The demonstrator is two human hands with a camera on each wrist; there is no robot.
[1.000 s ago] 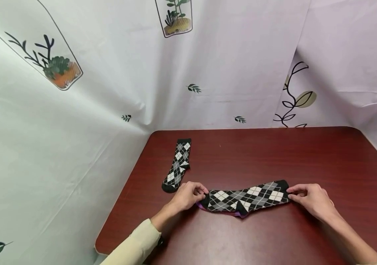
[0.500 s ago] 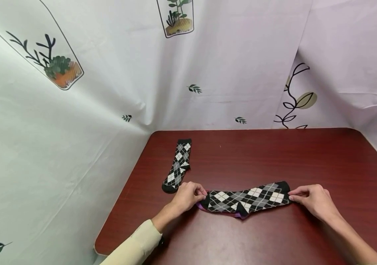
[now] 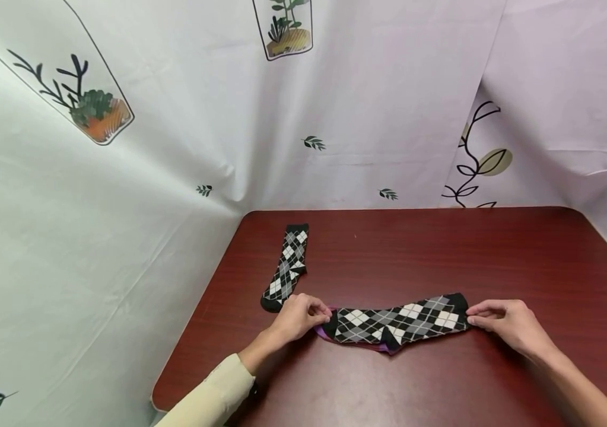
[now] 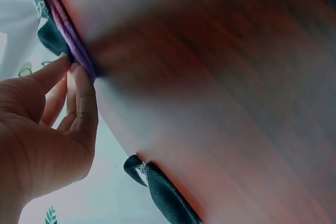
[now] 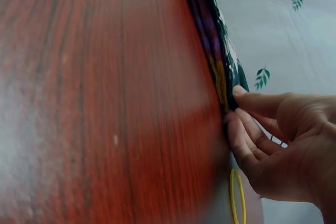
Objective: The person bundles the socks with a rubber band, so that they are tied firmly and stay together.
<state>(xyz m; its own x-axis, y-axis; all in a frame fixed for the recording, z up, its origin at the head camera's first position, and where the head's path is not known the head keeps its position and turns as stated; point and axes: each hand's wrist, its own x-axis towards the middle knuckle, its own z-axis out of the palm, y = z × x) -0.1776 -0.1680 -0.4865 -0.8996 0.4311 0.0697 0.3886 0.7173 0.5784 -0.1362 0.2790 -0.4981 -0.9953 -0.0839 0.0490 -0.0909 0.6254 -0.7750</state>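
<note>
A black, grey and white argyle sock (image 3: 415,317) lies lengthwise across the near part of the table. Beneath it shows the edge of a purple sock (image 4: 71,38), stacked flat under the argyle one. My left hand (image 3: 296,319) pinches the black toe end between thumb and fingertips. At the opposite end, my right hand (image 3: 511,325) pinches the black cuff; in the right wrist view its thumb is on top and the fingers lie against the layers' edge. A matching argyle sock (image 3: 287,264) lies apart, beyond my left hand, with its cuff toward the far edge.
The reddish-brown wooden table (image 3: 442,249) has rounded far corners. White cloth (image 3: 388,107) printed with leaves and plant jars hangs behind it and along the left side. A thin yellow loop (image 5: 232,195) appears below my hand in the right wrist view.
My right hand has shifted slightly to the right and nearer, and the cuff end of the stacked socks has moved a little with it. The left hand has barely moved, and its grip looks unchanged.
</note>
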